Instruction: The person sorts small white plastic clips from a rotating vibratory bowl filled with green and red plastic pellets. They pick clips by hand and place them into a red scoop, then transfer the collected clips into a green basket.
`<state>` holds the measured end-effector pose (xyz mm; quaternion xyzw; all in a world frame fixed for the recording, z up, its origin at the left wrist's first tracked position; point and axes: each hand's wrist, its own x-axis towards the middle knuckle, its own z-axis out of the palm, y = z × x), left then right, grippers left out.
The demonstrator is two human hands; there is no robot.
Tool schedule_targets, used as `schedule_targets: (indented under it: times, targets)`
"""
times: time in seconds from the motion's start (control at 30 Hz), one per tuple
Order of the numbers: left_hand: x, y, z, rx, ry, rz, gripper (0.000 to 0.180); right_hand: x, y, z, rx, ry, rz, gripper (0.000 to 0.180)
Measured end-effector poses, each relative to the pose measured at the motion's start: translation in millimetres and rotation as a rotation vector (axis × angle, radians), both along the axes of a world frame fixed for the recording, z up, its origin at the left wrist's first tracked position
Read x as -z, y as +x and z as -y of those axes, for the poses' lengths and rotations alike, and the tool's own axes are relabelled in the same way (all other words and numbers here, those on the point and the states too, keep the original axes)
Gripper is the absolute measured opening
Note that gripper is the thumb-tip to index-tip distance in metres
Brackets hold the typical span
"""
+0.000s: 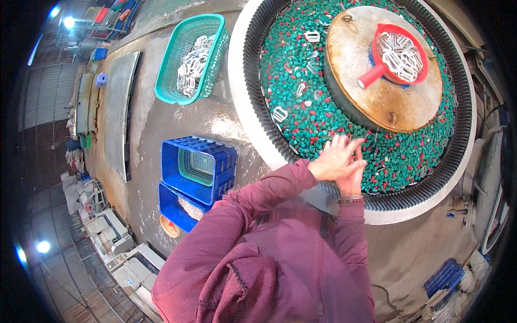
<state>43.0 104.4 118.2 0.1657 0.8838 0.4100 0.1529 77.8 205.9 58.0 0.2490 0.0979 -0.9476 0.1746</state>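
My left hand [333, 161] and my right hand [351, 178] meet over the near side of a round vibrating tub [301, 132] filled with green and red tumbling chips. The left one lies across the right, its fingers bent and close together. What they pinch, if anything, is hidden. Among the chips lie several pale metal buckles, including one buckle [279, 114] by the left wall and another buckle [312, 36] farther back. On the rusty central lid [353, 81] rests a red handled scoop [377, 72] holding many such buckles [401, 56].
A green basket [164, 81] of pale metal pieces stands on the wet floor left of the tub. Nearer are a blue crate [172, 156] with a green basket inside and a lower blue crate [171, 199] with pale bits. Another blue crate [446, 277] is at the right.
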Motion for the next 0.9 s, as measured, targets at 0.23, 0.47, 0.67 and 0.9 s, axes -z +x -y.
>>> schedule_targets:
  times: [0.23, 0.47, 0.67, 0.9]
  targets:
    - [52.0, -72.4, 91.4, -0.133, -0.244, -0.101, 0.036, 23.9, -13.9, -24.5, -0.214, -0.061, -0.008, 0.044]
    - [229.5, -25.0, 147.5, 0.02, -0.836, 0.008, 0.05, -19.1, -19.6, -40.0, -0.266, 0.094, -0.169, 0.042]
    - [137.8, -60.8, 104.2, 0.0, -0.708, 0.057, 0.016, -65.2, -47.0, -76.4, -0.517, 0.821, -0.279, 0.038]
    - [32.5, -85.4, 60.8, 0.145, 0.148, -0.137, 0.017, -78.9, -44.2, -72.5, -0.428, 0.676, -0.282, 0.06]
